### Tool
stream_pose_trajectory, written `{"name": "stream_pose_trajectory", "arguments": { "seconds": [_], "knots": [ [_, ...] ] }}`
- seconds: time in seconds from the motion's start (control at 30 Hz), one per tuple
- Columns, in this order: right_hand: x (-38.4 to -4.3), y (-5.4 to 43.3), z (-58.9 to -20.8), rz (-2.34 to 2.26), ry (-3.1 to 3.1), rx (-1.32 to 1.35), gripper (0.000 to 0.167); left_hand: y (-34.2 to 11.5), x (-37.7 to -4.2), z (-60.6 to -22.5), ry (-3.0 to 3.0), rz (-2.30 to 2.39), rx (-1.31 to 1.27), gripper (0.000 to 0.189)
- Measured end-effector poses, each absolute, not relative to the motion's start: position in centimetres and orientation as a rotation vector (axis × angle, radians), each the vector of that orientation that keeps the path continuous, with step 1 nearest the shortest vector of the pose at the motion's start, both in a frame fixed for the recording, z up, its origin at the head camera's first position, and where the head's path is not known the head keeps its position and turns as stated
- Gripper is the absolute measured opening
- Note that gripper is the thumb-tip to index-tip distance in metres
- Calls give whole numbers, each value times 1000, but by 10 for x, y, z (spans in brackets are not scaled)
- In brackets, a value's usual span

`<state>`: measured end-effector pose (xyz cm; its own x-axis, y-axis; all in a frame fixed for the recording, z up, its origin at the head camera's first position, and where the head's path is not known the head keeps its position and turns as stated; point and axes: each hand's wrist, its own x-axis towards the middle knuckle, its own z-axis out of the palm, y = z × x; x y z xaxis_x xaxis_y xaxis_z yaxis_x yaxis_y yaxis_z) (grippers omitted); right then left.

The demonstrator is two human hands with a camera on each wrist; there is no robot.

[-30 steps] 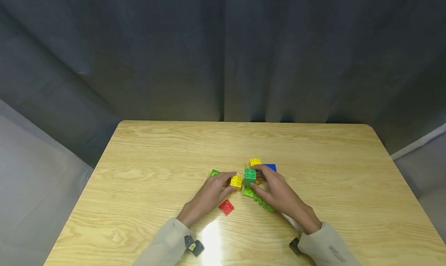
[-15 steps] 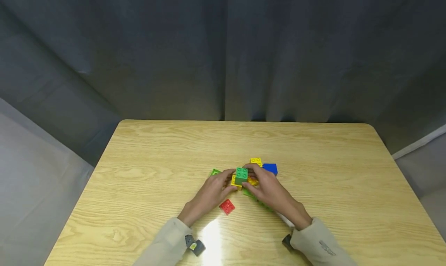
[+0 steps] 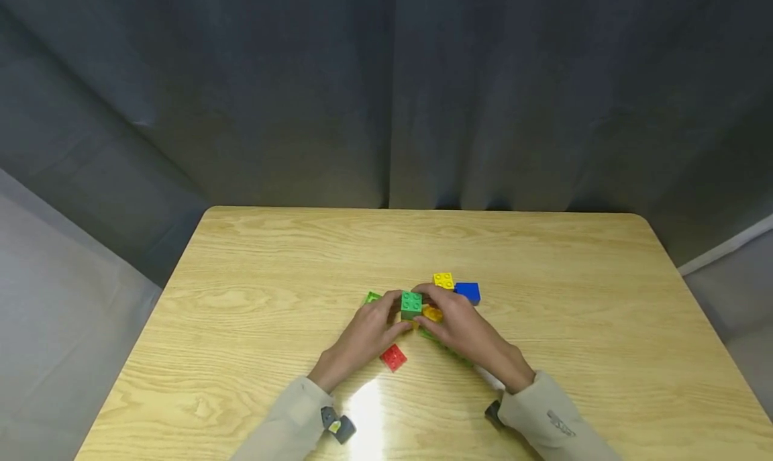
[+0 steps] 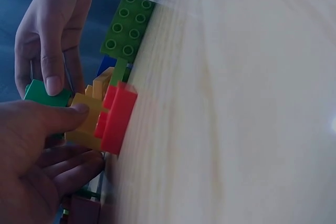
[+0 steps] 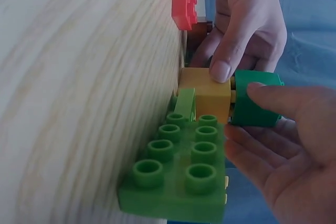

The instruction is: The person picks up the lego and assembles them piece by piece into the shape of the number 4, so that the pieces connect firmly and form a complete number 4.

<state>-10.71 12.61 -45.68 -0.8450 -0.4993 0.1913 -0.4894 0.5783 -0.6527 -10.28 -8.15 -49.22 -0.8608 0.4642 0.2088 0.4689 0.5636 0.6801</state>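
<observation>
Between the two hands, on the near half of the wooden table (image 3: 272,266), a green block (image 3: 412,304) stands over a yellow block (image 5: 205,93), and the right wrist view shows a narrow gap with the yellow studs in it, so the two do not look fully seated; the left hand (image 3: 370,327) pinches the yellow block, thumb on one side and fingers on the other; the right hand (image 3: 455,317) has its thumb and fingertips clamped on opposite sides of the green block; whether the yellow block bears on the tabletop I cannot tell

Both blocks look like moulded plastic, so I judge them light, rigid and hard to break, a little slick on the smooth sides; the best hold is low on the lower block and across two opposite walls of the upper one, leaving the studs free; a tilted push could make them bind

Just beside the hands lie a red block (image 3: 393,358) on the near side, a long lime block (image 5: 178,166) partly under the right hand, and beyond it a second yellow block (image 3: 443,281) next to a blue block (image 3: 468,292)
</observation>
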Motion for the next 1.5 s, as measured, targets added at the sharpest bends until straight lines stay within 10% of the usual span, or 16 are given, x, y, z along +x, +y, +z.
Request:
{"name": "stream_pose_trajectory", "arguments": {
  "seconds": [1.5],
  "knots": [
    [-110,127,-442,-950,2765,-892,39,-77,-106,-477,-2861,-1304,-801,35]
  ]
}}
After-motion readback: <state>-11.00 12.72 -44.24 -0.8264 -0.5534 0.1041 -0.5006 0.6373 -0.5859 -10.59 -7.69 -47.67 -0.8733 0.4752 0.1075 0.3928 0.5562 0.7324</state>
